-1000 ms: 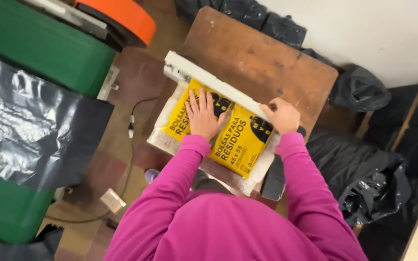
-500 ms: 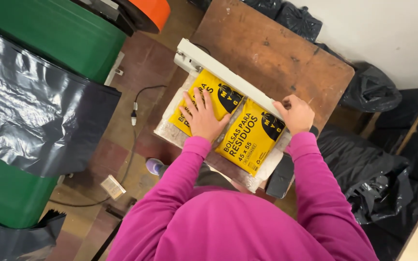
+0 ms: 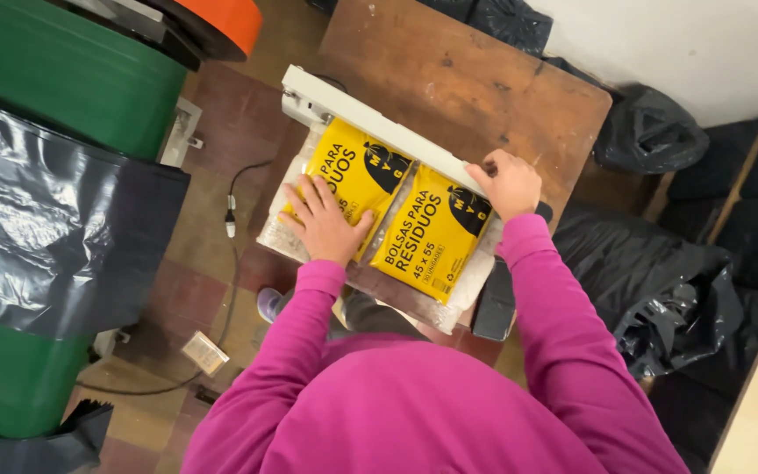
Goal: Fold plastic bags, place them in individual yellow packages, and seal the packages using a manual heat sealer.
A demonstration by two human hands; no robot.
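We see the left hand [image 3: 325,224] lying flat and fully open, fingers spread, pressing down on the left yellow packet [image 3: 350,180]; it grips nothing. The right hand [image 3: 508,183] is curled, its fingers bent over the near end of the white sealer bar [image 3: 379,123], pushing on it; whether the fingers wrap fully around the bar we cannot tell.

Taking the sealer bar as our landmark: both yellow packets lie just on the person's side of it, their top edges tucked under the bar. The left yellow packet sits under the left hand, and the right yellow packet [image 3: 427,233] lies beside it, touching or nearly so, between the two hands. A clear plastic sheet [image 3: 278,237] shows around their edges.

Beyond the bar the brown wooden table [image 3: 475,79] is bare up to its far edge. The packets overhang the table's near edge, toward the pink sleeves [image 3: 563,298].

To the left of the bar there is open tiled floor [image 3: 212,202] with a cable [image 3: 232,211], then green rolls [image 3: 63,79] draped with black film [image 3: 54,228]. To the right, black bags [image 3: 660,281] crowd the table's side.
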